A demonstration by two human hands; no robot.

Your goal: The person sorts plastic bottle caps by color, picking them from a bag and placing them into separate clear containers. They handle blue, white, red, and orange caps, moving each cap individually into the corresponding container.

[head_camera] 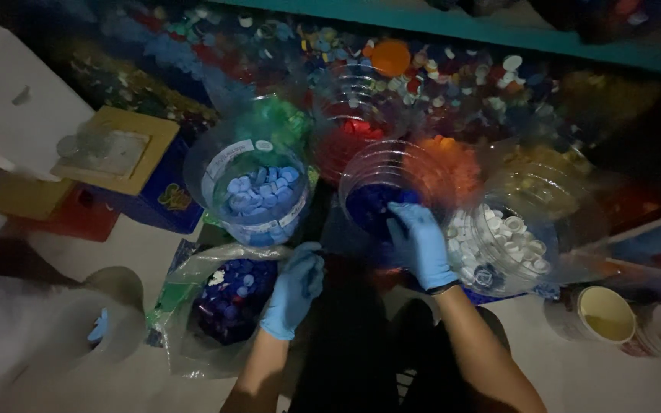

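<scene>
Nearest you, your left hand (294,289), gloved blue, rests at the mouth of the plastic bag (193,336) of dark blue caps (232,300); fingers curled loosely, though in this dim view you cannot tell whether they hold a cap. The bag remains well filled. Your right hand (420,243) lies on the rim of the dark blue tub (372,200), fingers bent downward inside it; any grip is hidden. That tub holds only a shallow layer. Beside it, the white tub (503,246) and light blue tub (258,195) are part filled. Beyond them, red (350,138) and orange (441,170) lots are separated. Farthest, a large mixed heap (460,84) stands unsorted: most work appears outstanding.
</scene>
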